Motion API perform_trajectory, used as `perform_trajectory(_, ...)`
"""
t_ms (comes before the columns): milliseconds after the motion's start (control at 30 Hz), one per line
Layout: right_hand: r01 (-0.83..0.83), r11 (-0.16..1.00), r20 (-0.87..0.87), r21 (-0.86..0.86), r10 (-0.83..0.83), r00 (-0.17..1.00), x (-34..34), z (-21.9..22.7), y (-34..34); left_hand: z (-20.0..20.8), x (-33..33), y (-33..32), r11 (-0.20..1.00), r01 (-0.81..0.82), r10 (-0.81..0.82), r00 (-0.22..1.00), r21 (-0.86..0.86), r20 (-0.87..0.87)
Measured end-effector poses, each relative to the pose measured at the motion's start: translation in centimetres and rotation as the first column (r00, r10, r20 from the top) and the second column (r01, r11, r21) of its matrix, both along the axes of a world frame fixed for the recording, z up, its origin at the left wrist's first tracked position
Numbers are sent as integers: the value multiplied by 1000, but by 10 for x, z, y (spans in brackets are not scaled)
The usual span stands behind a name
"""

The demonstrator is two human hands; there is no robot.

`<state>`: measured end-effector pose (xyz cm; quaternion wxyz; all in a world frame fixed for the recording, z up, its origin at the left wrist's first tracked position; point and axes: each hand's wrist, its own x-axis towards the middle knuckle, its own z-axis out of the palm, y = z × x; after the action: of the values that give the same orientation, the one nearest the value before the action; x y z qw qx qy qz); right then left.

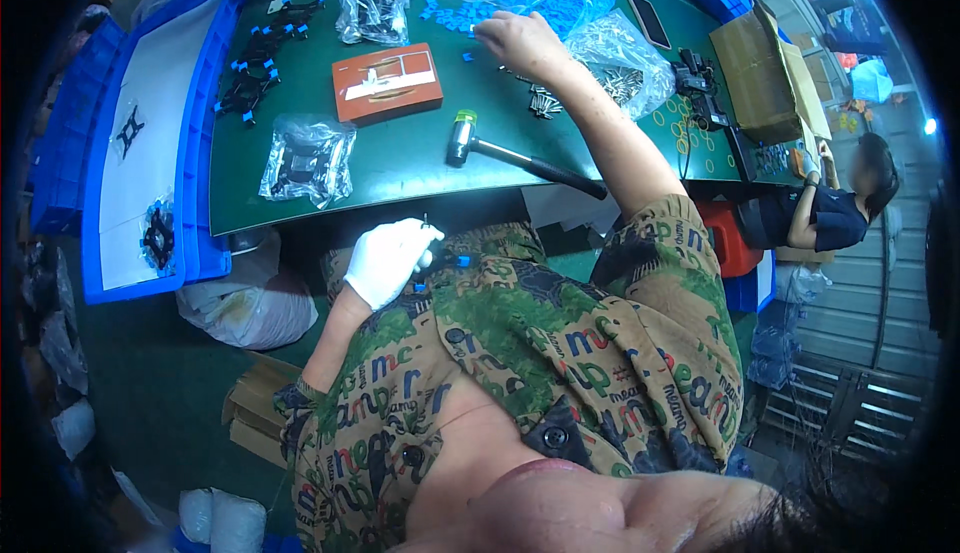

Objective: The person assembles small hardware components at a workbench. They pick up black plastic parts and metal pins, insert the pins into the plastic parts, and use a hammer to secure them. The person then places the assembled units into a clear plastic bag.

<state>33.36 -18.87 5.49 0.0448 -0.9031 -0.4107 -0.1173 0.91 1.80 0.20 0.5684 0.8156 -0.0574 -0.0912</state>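
Observation:
My left hand [388, 263], in a white glove, is held low in front of my body. It is closed on a dark bracket [437, 271], mostly hidden against the shadow and my clothing, with blue caps [463, 262] showing on its ends. Bare and stretched across the table, my right hand [522, 45] has its fingertips pinched together at the edge of a pile of small blue caps [450, 15]. Whatever sits between those fingertips is too small to make out. One loose blue cap [467, 57] lies just below the fingers.
Nearby on the green table [400, 168] are a hammer [500, 153], a brown box [387, 84], a bagged bracket [308, 161], capped black brackets [258, 63], metal pins [543, 103] and a phone [649, 21]. A blue crate [190, 143] stands left. Another person [830, 203] works at right.

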Motion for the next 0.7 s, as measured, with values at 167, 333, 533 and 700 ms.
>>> perform_trajectory(167,123,963,-189,-239,-170,967,-11,7,23,0,3,-2,997,38,-45,994,74,98)
perform_trajectory(333,39,957,-215,-287,-104,971,-2,-3,29,10,1,-2,996,22,-20,1000,92,-18)
perform_trajectory(533,-96,970,-325,-224,19,946,-21,17,24,1,1,3,992,55,-71,988,115,135)
perform_trajectory(700,-405,894,-542,191,440,716,-109,52,13,-3,-2,0,995,51,-53,998,80,21)
